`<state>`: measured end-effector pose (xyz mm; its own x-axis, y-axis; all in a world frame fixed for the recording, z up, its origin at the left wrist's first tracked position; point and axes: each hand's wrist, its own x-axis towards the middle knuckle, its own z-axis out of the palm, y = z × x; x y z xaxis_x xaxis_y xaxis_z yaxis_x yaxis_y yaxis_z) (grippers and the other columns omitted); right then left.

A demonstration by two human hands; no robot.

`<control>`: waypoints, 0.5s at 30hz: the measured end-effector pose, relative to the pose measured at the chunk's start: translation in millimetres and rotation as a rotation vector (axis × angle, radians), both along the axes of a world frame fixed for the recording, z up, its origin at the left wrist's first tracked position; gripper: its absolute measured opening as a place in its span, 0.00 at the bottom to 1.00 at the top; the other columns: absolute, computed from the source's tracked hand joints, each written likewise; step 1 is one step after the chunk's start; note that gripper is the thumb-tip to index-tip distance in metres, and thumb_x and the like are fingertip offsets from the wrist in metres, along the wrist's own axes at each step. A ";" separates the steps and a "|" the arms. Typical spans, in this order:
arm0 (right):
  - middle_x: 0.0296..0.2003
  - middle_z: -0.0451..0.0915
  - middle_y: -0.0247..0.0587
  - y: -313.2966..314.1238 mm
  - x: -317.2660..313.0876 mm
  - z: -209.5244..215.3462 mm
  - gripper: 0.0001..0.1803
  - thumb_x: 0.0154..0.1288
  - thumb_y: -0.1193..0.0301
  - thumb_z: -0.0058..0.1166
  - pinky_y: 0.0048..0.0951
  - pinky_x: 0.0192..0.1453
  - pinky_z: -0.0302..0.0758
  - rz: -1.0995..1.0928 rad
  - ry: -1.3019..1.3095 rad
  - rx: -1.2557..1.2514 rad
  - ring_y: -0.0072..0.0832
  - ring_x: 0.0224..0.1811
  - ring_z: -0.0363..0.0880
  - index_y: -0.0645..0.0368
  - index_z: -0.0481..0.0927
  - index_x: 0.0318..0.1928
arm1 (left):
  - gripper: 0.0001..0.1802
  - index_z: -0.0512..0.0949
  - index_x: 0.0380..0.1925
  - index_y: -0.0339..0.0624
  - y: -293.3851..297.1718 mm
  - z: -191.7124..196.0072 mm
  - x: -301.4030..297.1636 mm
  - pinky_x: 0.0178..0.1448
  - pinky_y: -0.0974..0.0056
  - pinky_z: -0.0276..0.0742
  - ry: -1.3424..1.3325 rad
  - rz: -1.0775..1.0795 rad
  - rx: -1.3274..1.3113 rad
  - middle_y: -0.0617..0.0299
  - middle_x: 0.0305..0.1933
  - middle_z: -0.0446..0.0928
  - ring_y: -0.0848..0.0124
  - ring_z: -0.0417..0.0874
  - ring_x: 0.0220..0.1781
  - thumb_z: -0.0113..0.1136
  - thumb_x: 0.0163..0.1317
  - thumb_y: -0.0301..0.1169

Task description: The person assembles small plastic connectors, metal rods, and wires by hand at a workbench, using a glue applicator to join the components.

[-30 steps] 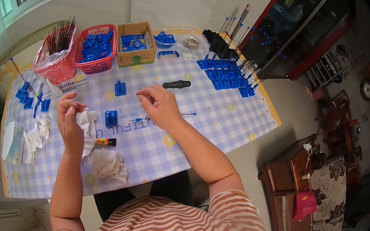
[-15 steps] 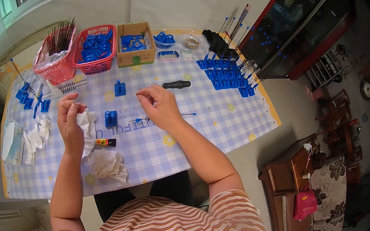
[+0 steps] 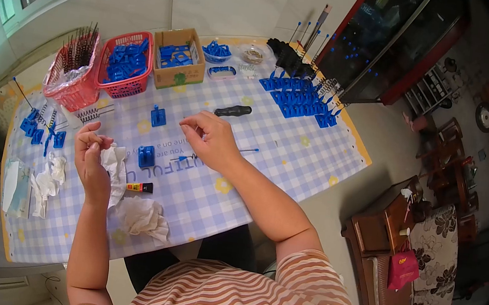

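Observation:
Over the left part of the checked cloth, my left hand (image 3: 94, 160) is raised with its fingers curled and the thumb against them. Anything inside it is too small or hidden to make out. My right hand (image 3: 214, 141) is above the middle of the table, thumb and fingertips drawn together in a pinch; what they hold, if anything, does not show. Between the hands stand a blue plastic base (image 3: 146, 156) and, farther back, a second blue clip piece (image 3: 158, 116). A thin rod with a blue tip (image 3: 249, 150) lies partly under my right wrist. A glue tube (image 3: 140, 187) lies beside white tissue (image 3: 114, 167).
At the back are a red basket of dark spiral rods (image 3: 75, 62), a red basket of blue parts (image 3: 126, 66), a cardboard box (image 3: 180, 75) and small bowls. Rows of blue assemblies (image 3: 301, 100) stand at the right. A black-handled tool (image 3: 233, 111) and crumpled tissue (image 3: 146, 218) lie on the cloth.
My left thumb and fingers have shifted slightly against each other. My right hand and the things on the table look the same.

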<state>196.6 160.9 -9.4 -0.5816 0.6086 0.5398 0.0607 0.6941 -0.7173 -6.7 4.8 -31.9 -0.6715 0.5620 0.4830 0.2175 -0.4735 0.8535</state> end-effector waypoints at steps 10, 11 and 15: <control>0.28 0.78 0.40 0.5 0.9 0.3 0.07 0.61 0.72 0.57 0.26 0.31 0.72 0.000 -0.013 -0.008 0.27 0.25 0.75 0.62 0.83 0.37 | 0.06 0.70 0.37 0.39 0.7 4.5 4.2 0.51 0.67 0.71 0.020 0.017 -0.010 0.52 0.58 0.68 0.74 0.76 0.41 0.44 0.63 0.26; 0.28 0.78 0.40 0.4 1.1 0.2 0.07 0.61 0.72 0.57 0.26 0.31 0.72 0.000 -0.013 -0.008 0.27 0.25 0.75 0.62 0.83 0.37 | 0.06 0.70 0.37 0.39 0.8 6.7 6.5 0.51 0.67 0.71 0.020 0.017 -0.010 0.52 0.58 0.68 0.74 0.76 0.41 0.44 0.63 0.26; 0.29 0.79 0.40 -0.4 0.8 1.2 0.06 0.61 0.73 0.57 0.26 0.31 0.72 -0.003 -0.006 -0.009 0.27 0.26 0.75 0.62 0.83 0.36 | 0.04 0.71 0.36 0.38 -1.0 7.8 7.9 0.51 0.67 0.72 0.057 -0.031 -0.025 0.53 0.56 0.68 0.74 0.75 0.41 0.46 0.64 0.25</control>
<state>197.4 160.5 -8.2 -0.5830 0.6148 0.5311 0.0667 0.6878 -0.7229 1.2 3.8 -24.2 -0.6255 0.5947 0.5050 0.2515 -0.4591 0.8521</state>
